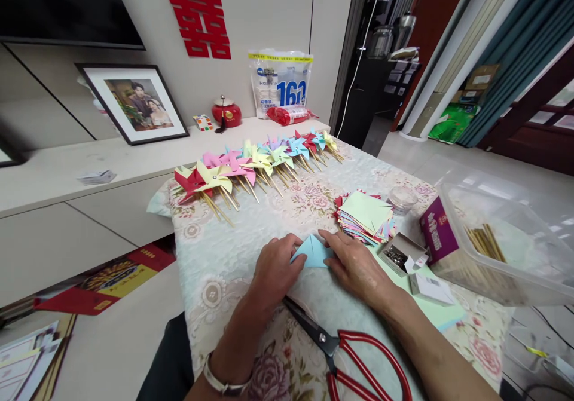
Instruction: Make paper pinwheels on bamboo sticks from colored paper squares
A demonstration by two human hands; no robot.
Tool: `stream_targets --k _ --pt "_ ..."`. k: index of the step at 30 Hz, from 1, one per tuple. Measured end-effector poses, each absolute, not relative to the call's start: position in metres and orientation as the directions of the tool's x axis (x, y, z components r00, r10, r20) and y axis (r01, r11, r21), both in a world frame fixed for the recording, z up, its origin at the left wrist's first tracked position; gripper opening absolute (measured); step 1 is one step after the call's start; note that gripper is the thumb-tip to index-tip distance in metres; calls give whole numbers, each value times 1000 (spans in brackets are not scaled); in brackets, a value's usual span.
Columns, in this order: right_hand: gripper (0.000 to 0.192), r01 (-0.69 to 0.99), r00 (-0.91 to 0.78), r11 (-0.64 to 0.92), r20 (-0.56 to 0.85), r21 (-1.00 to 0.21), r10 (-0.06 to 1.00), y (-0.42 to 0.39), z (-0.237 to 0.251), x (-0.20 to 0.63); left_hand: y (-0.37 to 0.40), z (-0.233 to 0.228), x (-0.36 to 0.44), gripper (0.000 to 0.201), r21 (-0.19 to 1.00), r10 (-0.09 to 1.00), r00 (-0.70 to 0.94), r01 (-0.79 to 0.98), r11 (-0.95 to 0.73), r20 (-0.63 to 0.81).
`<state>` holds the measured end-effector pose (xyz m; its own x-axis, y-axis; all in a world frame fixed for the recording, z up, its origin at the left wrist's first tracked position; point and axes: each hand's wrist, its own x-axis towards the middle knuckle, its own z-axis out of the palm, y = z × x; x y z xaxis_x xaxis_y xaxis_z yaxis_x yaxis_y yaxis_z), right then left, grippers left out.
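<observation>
A light blue paper square [315, 254], folded so that it shows as a triangle with crease or cut lines, is held at the tablecloth between my two hands. My left hand [278, 265] pinches its left corner with thumb and fingers. At the right corner, the thumb and fingers of my right hand [352, 263] grip it in the same way. Red-handled scissors [330, 344] lie below the paper, between my forearms, with the blades pointing up and left. Just beyond my right hand is a stack of coloured paper squares [365, 211], a pale green one on top.
Finished paper pinwheels [260, 161] on sticks line the table's far edge. To the right are a small box of metal fasteners [400, 254], a white box [431, 288], a round clear container [402, 199] and a plastic tub [475, 284] holding wooden sticks [485, 242].
</observation>
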<state>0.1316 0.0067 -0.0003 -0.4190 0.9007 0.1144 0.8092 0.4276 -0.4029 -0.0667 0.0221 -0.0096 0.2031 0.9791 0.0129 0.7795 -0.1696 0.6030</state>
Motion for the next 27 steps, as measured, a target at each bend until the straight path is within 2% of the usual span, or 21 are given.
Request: stream_targets --k 7,12,17,22,27 --pt "56 823 -421 446 148 -353 895 7 -1 132 23 -12 -63 24 581 987 162 805 -124 -15" --pt "38 789 -484 523 198 -323 853 5 5 131 23 -13 -63 24 562 986 167 816 -136 -3" --pt "30 733 -599 609 136 -303 789 -1 15 127 22 -13 -63 26 557 987 160 820 -128 -8" --pt "24 753 -614 598 36 -273 789 -4 19 125 21 -13 -62 26 542 988 154 830 -129 -2" --pt "24 743 -625 606 28 -285 780 -1 17 125 21 -14 -61 27 523 986 166 840 -141 -1"
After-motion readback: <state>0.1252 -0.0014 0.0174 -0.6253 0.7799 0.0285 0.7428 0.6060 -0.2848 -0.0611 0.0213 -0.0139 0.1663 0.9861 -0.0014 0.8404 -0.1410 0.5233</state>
